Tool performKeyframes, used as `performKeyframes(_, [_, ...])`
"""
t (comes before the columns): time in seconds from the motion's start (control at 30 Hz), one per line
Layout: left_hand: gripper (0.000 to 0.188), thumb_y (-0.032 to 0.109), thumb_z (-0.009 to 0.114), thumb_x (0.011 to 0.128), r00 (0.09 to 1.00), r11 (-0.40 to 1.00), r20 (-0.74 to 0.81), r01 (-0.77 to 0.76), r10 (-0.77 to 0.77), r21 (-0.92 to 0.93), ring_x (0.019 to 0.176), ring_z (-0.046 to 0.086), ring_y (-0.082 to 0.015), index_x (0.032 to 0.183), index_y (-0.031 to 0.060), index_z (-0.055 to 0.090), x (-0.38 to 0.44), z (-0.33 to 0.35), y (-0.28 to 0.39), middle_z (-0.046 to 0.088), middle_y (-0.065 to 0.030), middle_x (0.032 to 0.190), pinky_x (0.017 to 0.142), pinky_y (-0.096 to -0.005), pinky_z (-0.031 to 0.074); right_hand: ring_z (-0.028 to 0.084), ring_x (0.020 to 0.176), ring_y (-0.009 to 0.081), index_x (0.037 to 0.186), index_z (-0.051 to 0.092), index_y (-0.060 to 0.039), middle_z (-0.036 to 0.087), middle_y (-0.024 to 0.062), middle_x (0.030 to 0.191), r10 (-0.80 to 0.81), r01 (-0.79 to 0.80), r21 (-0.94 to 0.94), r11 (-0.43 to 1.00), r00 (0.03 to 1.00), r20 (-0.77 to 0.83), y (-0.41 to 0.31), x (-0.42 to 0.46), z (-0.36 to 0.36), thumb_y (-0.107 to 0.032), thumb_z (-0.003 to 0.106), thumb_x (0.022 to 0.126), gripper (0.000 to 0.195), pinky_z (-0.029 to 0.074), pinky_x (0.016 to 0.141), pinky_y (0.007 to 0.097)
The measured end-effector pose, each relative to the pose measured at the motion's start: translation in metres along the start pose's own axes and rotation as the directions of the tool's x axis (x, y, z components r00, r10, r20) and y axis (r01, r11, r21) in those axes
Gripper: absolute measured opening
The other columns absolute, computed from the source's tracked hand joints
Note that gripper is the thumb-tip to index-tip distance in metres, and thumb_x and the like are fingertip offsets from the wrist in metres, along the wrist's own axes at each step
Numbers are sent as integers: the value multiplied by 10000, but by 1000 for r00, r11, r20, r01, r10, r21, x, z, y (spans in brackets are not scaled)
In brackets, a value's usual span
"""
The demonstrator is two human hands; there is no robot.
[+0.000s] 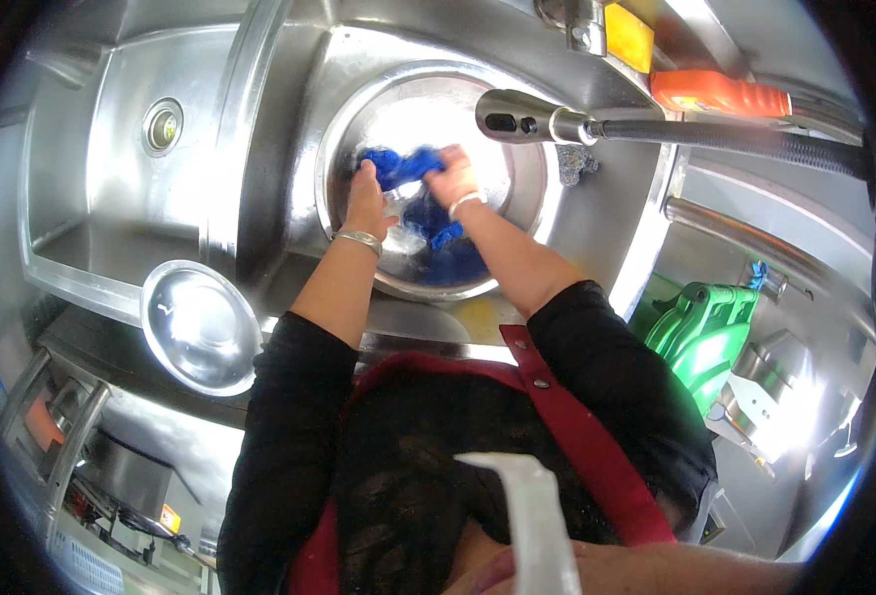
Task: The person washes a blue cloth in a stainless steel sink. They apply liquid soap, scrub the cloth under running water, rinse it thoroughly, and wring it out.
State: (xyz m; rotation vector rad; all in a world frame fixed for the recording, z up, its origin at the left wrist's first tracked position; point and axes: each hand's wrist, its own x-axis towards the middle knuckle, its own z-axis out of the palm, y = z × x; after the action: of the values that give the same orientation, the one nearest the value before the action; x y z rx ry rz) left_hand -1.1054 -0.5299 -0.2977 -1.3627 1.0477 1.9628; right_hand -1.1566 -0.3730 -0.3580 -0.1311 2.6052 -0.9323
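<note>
Inside the right-hand basin of a steel double sink stands a large round metal bowl. A wet blue cloth is stretched between my two hands over this bowl. My right hand is closed on the cloth's right end and looks slightly blurred. At the left end, my left hand touches the cloth with its fingers partly spread; its grip is unclear. More blue cloth hangs or lies lower in the bowl, beneath my right hand. Above the bowl's right rim is a metal spray faucet head.
A steel scouring pad lies right of the bowl. The empty-looking left basin has a drain. A shiny metal bowl rests at the sink's front edge. An orange bottle and yellow sponge are upper right; a green plastic item is right.
</note>
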Motion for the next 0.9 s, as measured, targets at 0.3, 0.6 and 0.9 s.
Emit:
performKeyframes(0.3, [473, 472, 430, 828, 963, 909, 257, 31, 85, -417, 728, 562, -239, 993, 38, 517, 7, 7, 4, 571, -124, 830, 675, -339, 480, 592, 792, 332, 992, 497, -56, 580, 187, 859, -377, 390, 290, 874, 921, -102, -148, -99, -48, -103, 618, 659, 358, 468, 698, 346])
performKeyframes(0.6, [416, 366, 359, 888, 920, 918, 186, -291, 346, -270, 604, 546, -195, 845, 9, 567, 89, -11, -26, 573, -97, 690, 564, -361, 435, 568, 684, 344, 812, 520, -27, 559, 207, 720, -86, 153, 220, 963, 954, -286, -130, -74, -42, -287, 617, 739, 287, 448, 634, 366])
performKeyframes(0.9, [568, 467, 423, 818, 943, 894, 7, -317, 332, 316, 903, 514, -233, 1111, -18, 465, 11, 11, 1, 510, -150, 1059, 746, -380, 423, 550, 845, 372, 920, 556, -9, 570, 244, 902, 118, -127, -34, 991, 975, -189, -43, 3, -44, -389, 526, 786, 404, 438, 740, 395])
